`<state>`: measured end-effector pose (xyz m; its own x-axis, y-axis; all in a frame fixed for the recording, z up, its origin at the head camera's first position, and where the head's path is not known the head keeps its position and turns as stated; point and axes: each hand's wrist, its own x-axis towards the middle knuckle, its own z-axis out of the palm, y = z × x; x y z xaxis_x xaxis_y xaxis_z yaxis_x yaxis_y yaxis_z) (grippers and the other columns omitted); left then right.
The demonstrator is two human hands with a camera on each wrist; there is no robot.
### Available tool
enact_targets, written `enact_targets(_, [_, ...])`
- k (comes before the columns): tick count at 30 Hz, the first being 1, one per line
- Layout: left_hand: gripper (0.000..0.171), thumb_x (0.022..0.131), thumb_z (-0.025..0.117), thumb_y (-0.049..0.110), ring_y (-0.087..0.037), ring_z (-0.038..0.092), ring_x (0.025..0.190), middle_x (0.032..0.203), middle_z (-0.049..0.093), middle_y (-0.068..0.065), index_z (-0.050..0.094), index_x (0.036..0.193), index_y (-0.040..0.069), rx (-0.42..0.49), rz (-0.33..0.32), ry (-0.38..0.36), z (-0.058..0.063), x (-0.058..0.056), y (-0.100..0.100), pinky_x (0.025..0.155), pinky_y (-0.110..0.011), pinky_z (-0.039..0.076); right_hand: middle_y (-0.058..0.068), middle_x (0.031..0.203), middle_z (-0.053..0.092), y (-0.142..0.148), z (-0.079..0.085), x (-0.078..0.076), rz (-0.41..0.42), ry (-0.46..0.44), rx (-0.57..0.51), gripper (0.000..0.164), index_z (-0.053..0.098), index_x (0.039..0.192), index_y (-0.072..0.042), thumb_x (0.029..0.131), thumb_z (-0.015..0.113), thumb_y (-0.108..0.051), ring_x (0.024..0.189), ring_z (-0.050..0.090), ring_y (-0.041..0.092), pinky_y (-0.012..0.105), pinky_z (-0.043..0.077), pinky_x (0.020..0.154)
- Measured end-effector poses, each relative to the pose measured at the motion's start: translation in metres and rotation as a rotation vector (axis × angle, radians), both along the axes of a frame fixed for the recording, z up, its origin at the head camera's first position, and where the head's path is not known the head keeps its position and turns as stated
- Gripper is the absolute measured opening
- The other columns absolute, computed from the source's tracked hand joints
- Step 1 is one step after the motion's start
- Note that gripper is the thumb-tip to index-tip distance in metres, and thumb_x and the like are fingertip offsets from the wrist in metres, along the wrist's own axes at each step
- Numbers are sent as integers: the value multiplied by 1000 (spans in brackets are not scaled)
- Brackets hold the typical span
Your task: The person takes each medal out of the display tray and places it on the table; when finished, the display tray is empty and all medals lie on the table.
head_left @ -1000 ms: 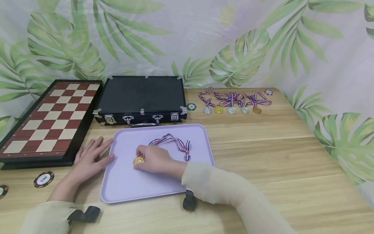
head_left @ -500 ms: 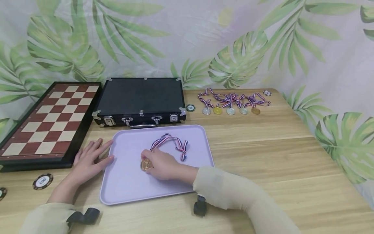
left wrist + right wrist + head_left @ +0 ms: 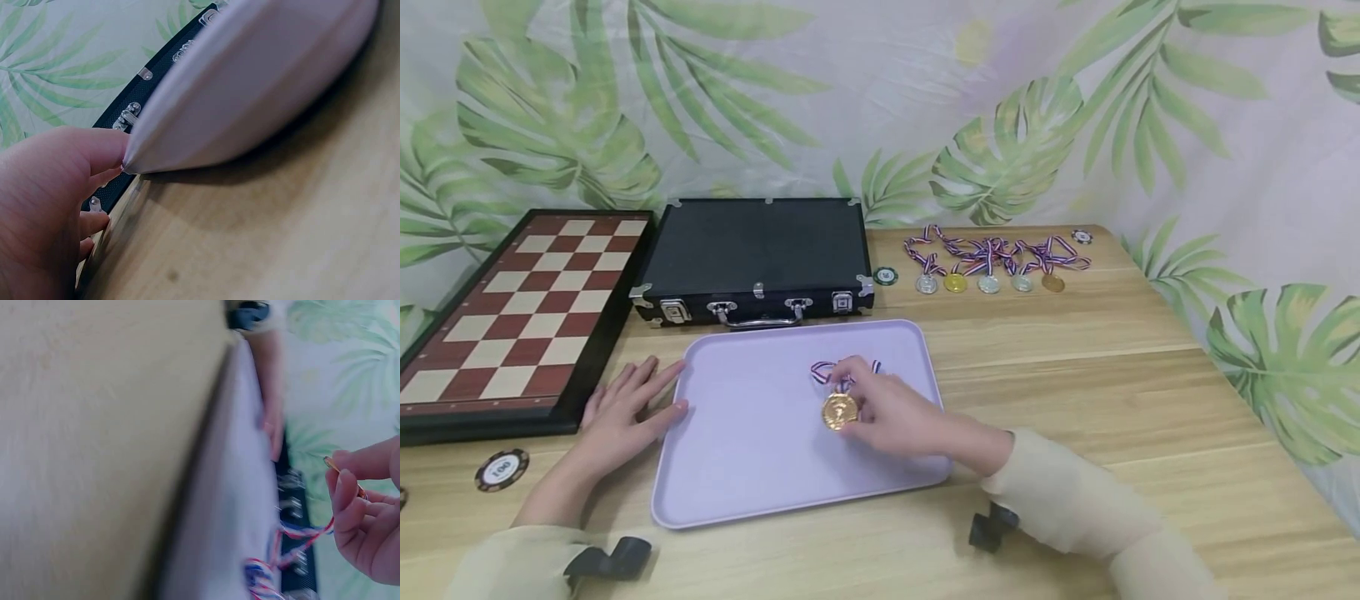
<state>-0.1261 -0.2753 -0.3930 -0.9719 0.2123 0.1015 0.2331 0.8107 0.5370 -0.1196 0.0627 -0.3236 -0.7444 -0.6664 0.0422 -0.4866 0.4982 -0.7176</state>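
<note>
My right hand (image 3: 898, 412) pinches a gold medal (image 3: 839, 411) over the right half of a lilac tray (image 3: 737, 450). Its striped ribbon (image 3: 822, 372) trails behind the fingers, partly hidden by the hand. In the right wrist view the medal (image 3: 331, 464) shows edge-on between thumb and fingers, the ribbon (image 3: 300, 532) hanging toward the tray. My left hand (image 3: 625, 417) lies at the tray's left side, fingers stretched out, fingertips at the rim. The left wrist view shows that hand (image 3: 56, 187) with the thumb against the tray's edge (image 3: 206, 112).
Behind the tray stands a black case (image 3: 760, 250) with metal latches. A chessboard (image 3: 527, 308) lies at the left. Several medals (image 3: 988, 284) with tangled ribbons are lined up at the back right. Poker chips lie around, one (image 3: 502, 470) at the front left, another (image 3: 885, 276) beside the case.
My right hand has moved right across the tray with the gold medal, whose face now shows more fully. The ribbon has bunched up behind the hand. The left hand stays at the rim.
</note>
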Motion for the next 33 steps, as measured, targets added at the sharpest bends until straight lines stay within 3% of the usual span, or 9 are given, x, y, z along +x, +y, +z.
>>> enact_targets(8, [60,84,51,38,-36,-5,126,138,13,-25,30,135,14,-4,5,-5,-2,0,0,91,-53,-16,1,70,55,55,31,-1,-90,-2,-228,44,46,113,-3,73,64,4,56,49,12,23,43,48])
enact_targets(15, [59,84,51,37,-37,-4,126,137,14,-26,30,135,14,-1,-6,5,-1,-1,0,91,-54,-16,12,72,54,115,66,-4,-151,144,-491,43,48,116,7,74,60,7,57,49,15,21,43,48])
enact_targets(18, [59,84,51,37,-37,-4,126,137,14,-26,30,135,15,-5,-6,4,-1,-2,-1,91,-54,-16,12,70,52,138,83,-6,-237,185,-556,41,52,115,4,75,59,9,55,49,14,20,42,47])
enact_targets(21, [59,84,51,37,-37,-5,126,137,13,-26,29,136,15,-8,-4,2,-1,-2,-2,91,-54,-16,11,71,52,158,100,-9,-313,154,-649,43,53,115,2,75,53,18,56,49,13,19,42,49])
enact_targets(25, [60,84,51,37,-37,-5,126,138,13,-26,29,136,15,-10,-2,0,-1,-2,-2,91,-54,-16,12,74,53,185,115,-21,-323,95,-849,42,49,115,9,76,45,23,58,49,14,18,43,52])
enact_targets(27, [60,84,51,37,-37,-5,126,137,13,-26,29,136,15,-12,-2,1,-1,-2,-2,91,-55,-16,12,75,54,198,120,-29,-366,75,-899,40,49,115,9,77,46,21,59,50,14,17,44,52])
enact_targets(30, [60,84,51,36,-37,-5,126,137,14,-27,29,135,14,-14,-2,3,-1,-2,-2,91,-55,-16,10,74,55,217,123,-43,-497,25,-907,41,52,115,4,77,51,18,58,50,13,16,44,51])
enact_targets(33, [60,84,52,36,-37,-5,126,137,14,-27,30,135,15,-17,-3,6,-1,-2,-2,91,-55,-16,7,74,54,234,125,-60,-656,-46,-848,44,51,118,-2,77,57,11,58,50,11,15,44,51])
